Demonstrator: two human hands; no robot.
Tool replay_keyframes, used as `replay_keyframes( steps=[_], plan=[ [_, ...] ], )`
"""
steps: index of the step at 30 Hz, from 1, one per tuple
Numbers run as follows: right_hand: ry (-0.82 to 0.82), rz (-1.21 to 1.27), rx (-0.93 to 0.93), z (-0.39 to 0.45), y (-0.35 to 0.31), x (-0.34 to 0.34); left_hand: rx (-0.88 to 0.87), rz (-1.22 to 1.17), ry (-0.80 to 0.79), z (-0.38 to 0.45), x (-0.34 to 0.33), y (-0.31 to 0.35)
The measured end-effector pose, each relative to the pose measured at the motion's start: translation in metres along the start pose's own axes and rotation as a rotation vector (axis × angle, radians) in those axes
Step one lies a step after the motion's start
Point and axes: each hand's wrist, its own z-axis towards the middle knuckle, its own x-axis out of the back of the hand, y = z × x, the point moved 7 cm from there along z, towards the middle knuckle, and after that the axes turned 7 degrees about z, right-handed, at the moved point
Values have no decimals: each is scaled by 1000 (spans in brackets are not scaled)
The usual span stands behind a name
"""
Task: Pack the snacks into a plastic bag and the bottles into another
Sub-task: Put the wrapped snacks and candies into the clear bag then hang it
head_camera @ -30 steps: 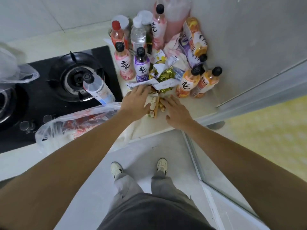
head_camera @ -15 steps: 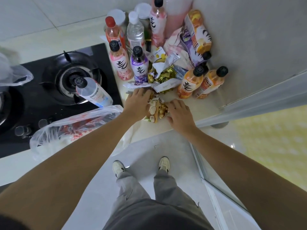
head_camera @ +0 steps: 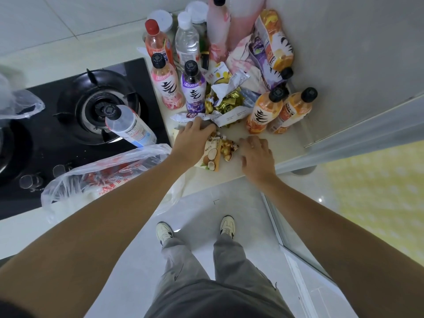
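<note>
A heap of snacks lies on the counter corner: gold-wrapped candies (head_camera: 227, 102), white wrappers and a coconut snack packet (head_camera: 211, 157). My left hand (head_camera: 192, 141) lies palm down on the near end of the heap, fingers curled over the snack packets. My right hand (head_camera: 257, 154) rests palm down beside it, straight fingertips touching small loose candies (head_camera: 229, 149). Around the heap stand a pink bottle (head_camera: 167, 88), a purple bottle (head_camera: 193, 90) and two orange bottles (head_camera: 263, 111). A clear plastic bag (head_camera: 110, 175) with red print lies left of my left forearm.
A clear bottle (head_camera: 128, 125) lies tilted on the gas burner (head_camera: 96, 104) of the black stove. More bottles (head_camera: 187, 42) and drink pouches (head_camera: 275, 42) crowd the back corner by the wall. Another thin plastic bag (head_camera: 20, 104) sits at the far left. The counter edge runs just below my hands.
Both hands have stayed on the near snacks. My right hand has slid slightly right, baring more of the small candies between the hands.
</note>
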Motion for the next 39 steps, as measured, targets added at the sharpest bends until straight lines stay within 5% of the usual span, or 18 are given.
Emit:
replay_keyframes(
  steps=[11,21,31,35,39],
  plan=[
    [29,62,32,-7,-11,23,-27,-18,100,-25,30,-1],
    [99,217,297,-28,-104,34,17,24,250,-125,68,-52],
    [-35,147,590,-42,-250,-17,222,114,150,-234,40,-151],
    [-83,96,586,-43,-264,-42,261,48,111,-235,27,-163],
    [-114,35,534,-44,-257,-50,272,-41,-95,-232,7,-158]
  ],
)
